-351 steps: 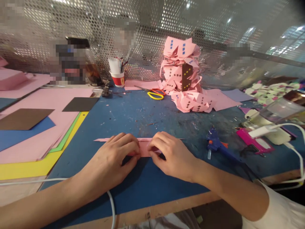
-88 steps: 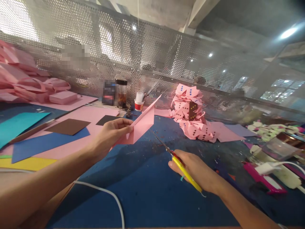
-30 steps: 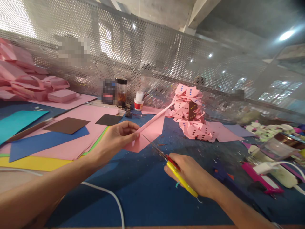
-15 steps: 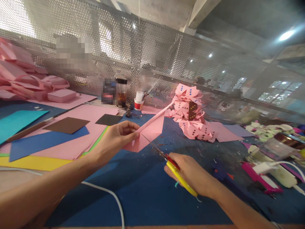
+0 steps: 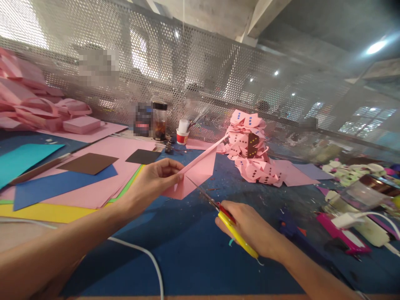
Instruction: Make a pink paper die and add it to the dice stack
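Note:
My left hand pinches a folded piece of pink foam sheet or paper between thumb and fingers, holding it above the blue tabletop. The piece has a crease and a raised strip along its upper edge. My right hand is closed round the yellow and red handles of a pair of scissors. The scissor blades point up and left, and their tips meet the pink piece close to my left thumb. Whether the blades are parted is hard to make out.
Coloured sheets lie at left, below a heap of pink pieces. A lidded jar and paper cup stand at the back. Cut pink pieces with dots are piled behind my hands. At right lies a magenta glue gun-like tool; a white cable crosses the front.

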### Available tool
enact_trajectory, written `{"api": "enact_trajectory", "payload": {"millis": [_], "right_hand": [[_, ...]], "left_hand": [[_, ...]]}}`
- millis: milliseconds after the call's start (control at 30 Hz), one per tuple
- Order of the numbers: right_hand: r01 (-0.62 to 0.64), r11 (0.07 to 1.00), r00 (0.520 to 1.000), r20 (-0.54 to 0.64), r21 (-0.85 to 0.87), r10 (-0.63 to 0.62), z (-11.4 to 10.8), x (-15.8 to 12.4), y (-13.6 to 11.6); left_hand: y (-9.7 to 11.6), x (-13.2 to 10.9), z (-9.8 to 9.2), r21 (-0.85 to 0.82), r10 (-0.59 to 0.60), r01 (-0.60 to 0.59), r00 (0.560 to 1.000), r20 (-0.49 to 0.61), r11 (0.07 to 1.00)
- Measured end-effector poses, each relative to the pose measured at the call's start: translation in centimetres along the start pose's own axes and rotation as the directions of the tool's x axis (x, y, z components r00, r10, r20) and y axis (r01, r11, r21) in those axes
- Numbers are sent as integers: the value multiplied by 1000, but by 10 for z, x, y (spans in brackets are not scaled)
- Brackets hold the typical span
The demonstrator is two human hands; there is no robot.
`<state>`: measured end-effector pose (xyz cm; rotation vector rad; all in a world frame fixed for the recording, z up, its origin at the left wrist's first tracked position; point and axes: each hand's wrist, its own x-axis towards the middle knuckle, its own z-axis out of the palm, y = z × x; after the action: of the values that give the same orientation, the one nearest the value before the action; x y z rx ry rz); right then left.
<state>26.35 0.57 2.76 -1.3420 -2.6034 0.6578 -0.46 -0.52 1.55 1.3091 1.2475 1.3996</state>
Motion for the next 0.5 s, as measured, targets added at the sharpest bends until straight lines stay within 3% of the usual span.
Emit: {"api": "enact_trajectory", "payload": {"millis": [500], "right_hand": [[5,1000,1000,-4,-15,-5,2,0,0]], "left_hand": [[-3,1,-2,20,33,-33,999,7,999]]}}
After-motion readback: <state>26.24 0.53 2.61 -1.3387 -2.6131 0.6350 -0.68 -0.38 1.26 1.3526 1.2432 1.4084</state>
